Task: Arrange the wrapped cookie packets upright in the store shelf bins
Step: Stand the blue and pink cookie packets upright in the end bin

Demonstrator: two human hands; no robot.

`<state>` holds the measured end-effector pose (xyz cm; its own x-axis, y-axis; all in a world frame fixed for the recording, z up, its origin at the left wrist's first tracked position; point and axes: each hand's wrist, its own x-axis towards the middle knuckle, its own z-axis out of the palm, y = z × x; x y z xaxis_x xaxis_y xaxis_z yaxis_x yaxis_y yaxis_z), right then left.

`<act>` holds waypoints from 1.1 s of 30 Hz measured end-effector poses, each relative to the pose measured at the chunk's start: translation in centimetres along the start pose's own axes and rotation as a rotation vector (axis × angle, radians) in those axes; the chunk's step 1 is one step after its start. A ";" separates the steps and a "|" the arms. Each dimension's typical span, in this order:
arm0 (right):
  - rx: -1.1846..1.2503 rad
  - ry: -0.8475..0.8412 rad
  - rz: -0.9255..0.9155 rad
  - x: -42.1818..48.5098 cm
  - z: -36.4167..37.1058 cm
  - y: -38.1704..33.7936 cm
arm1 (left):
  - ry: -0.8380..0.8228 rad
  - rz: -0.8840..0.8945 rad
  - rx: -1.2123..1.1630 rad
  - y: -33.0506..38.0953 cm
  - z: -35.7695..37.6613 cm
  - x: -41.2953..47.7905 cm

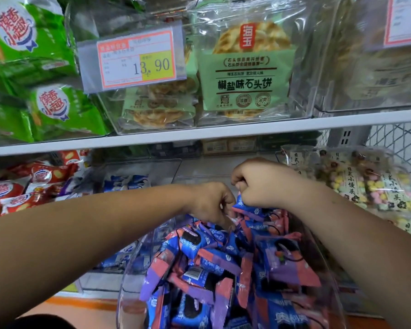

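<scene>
A clear plastic bin (pixel 128 302) on the lower shelf is filled with several blue, pink and purple wrapped cookie packets (pixel 199 276), many lying tilted or flat. Both hands reach into the far end of the bin. My right hand (pixel 261 184) is curled and pinches the top edge of a blue packet (pixel 247 207), which stands nearly upright. Just to its left, my left hand (pixel 211 203) has its fingers curled down among the packets at the pile's far end; what it grips is hidden.
A white shelf edge (pixel 199 136) runs just above the hands, carrying bins of green-labelled flat cakes (pixel 244 67) and a price tag (pixel 138 58). Red snack packets (pixel 22 188) lie at the left, pastel ball snack bags (pixel 370 184) at the right. Blue packets (pixel 128 181) fill a neighbouring bin.
</scene>
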<state>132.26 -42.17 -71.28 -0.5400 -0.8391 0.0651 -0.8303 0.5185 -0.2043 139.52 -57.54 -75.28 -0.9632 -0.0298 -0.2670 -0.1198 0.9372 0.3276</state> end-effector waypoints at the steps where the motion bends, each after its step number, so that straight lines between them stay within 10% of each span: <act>1: -0.004 0.011 -0.005 -0.1 0.1 -0.1 | -0.043 -0.006 -0.009 0.0 -0.2 -0.3; 17: 0.228 0.092 0.076 -0.5 -0.4 -0.1 | -0.036 -0.226 -0.200 -2.0 -1.8 -0.6; 33: 0.263 0.085 0.044 -0.3 0.2 -0.2 | -0.165 -0.213 0.294 -2.9 -1.3 0.2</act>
<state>132.60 -42.06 -71.46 -0.5939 -0.7940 0.1302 -0.7475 0.4846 -0.4543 139.38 -60.74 -75.10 -0.8700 -0.2003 -0.4506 -0.2154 0.9764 -0.0181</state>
